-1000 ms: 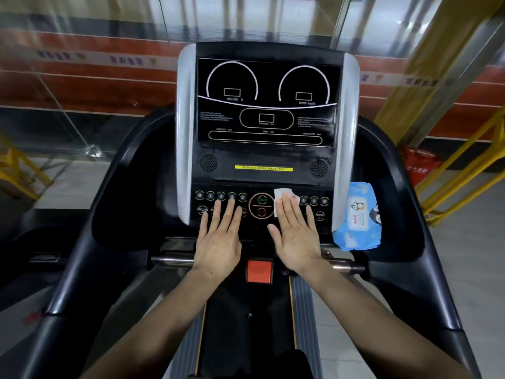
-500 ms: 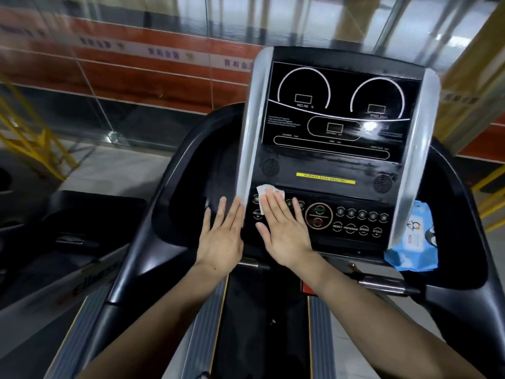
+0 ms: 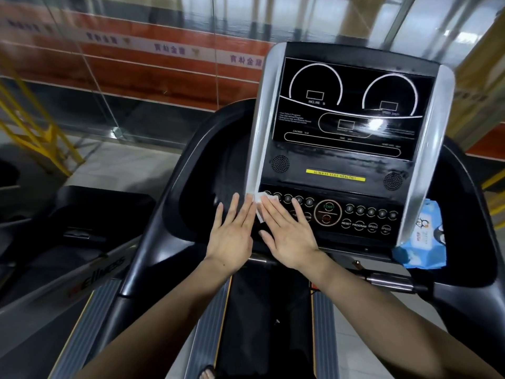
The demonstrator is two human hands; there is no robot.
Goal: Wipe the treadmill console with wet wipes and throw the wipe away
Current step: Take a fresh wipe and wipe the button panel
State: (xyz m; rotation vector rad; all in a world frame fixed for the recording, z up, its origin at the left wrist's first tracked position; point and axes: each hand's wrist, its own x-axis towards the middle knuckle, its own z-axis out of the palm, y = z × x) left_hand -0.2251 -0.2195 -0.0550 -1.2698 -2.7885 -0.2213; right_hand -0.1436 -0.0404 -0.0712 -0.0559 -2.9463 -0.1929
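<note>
Here the right hand (image 3: pixel 289 236) lies flat, fingers straight, pressing a white wipe (image 3: pixel 263 201) onto the left end of the button row on the console (image 3: pixel 341 165); the wipe shows past the fingertips and beside the index finger. The left hand (image 3: pixel 232 236) is flat too, fingers spread, holding nothing, just left of the right hand at the console's near left edge by the silver trim (image 3: pixel 262 127). A blue wipes pack (image 3: pixel 422 242) sits in the tray right of the console.
</note>
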